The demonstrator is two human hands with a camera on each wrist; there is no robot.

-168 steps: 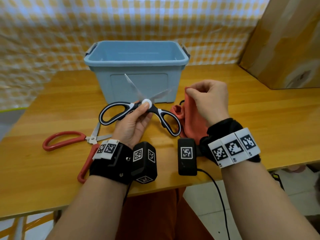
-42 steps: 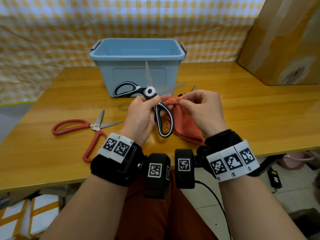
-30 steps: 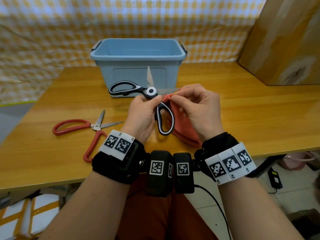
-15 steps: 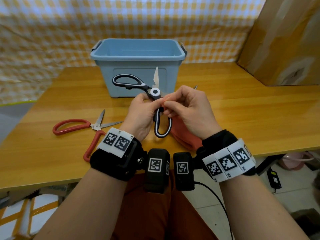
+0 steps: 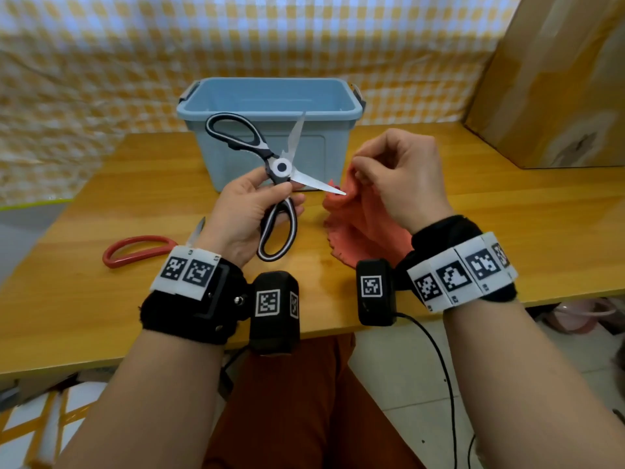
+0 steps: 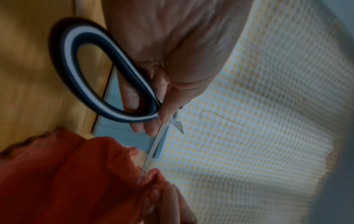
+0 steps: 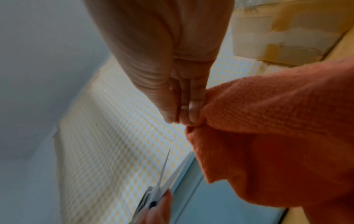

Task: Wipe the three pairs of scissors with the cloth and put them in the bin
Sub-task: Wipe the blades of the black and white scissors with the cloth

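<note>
In front of the blue bin (image 5: pixel 270 106), the black-and-white scissors (image 5: pixel 275 184) are held above the surface (image 5: pixel 507 214) by the left hand (image 5: pixel 243 214), whose fingers are clamped on the lower handle, blades spread apart. Just right of them, the orange cloth (image 5: pixel 351 218) is pinched by the right hand (image 5: pixel 402 177), thumb and fingers together, its fold touching one blade tip. Left of the bin, nearer the edge, red-handled scissors (image 5: pixel 135 248) are lying.

Orange cloth (image 5: pixel 351 225), blue bin (image 5: pixel 270 106)

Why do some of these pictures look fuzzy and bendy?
Head view: sharp, but the wide lens curves the table edges. Left wrist view: dim, soft; the black-and-white scissors and cloth are blurred. Right wrist view: the right hand and cloth sit too close, so they look fuzzy.
</note>
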